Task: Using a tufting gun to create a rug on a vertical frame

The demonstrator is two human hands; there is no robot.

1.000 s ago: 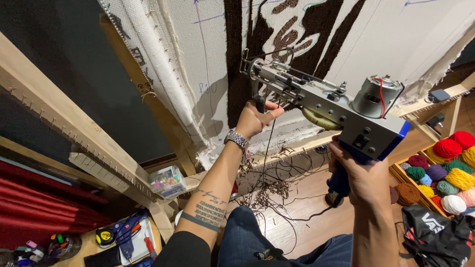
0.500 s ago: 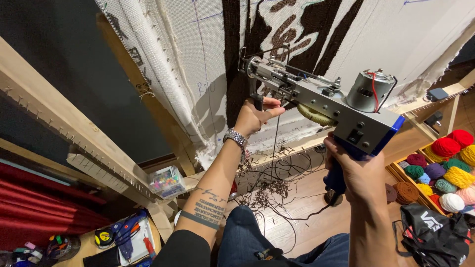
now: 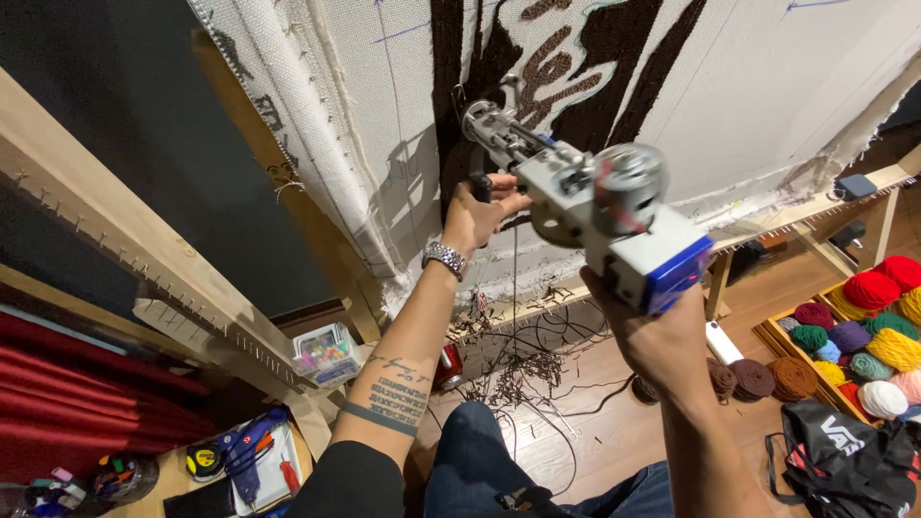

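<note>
While you hold the tufting gun [image 3: 585, 206] up against the stretched cloth [image 3: 767, 96], its metal nose sits at the edge of the dark brown tufted patch [image 3: 614, 58] and its blue and silver body angles back toward you, with a round silver motor housing on top. Your left hand [image 3: 477, 213] is wrapped closed around the black front grip under the nose, fingers curled tight about it, a metal wristwatch [image 3: 444, 257] on the wrist and a tattooed forearm running down toward your lap. Your right hand [image 3: 662, 341] is closed around the rear handle below the blue end of the gun; its fingers are hidden behind the handle, so you cannot tell how they lie on it. A thin strand of yarn hangs down from the gun toward the floor. The cloth is pinned to a wooden frame [image 3: 125, 240] whose rail carries rows of small nails, and its loose frayed edge folds over at the left. Below the frame, brown yarn scraps [image 3: 523, 369] lie scattered on the wooden floor. To your right, a wooden tray [image 3: 782, 343] holds balls of yarn in red, yellow, green, purple and white, with brown balls just beside it and a black bag [image 3: 849, 456] near your knee. Low at the left sit a clear box of small coloured bits [image 3: 326, 350] and a blue glue gun [image 3: 245, 451].
</note>
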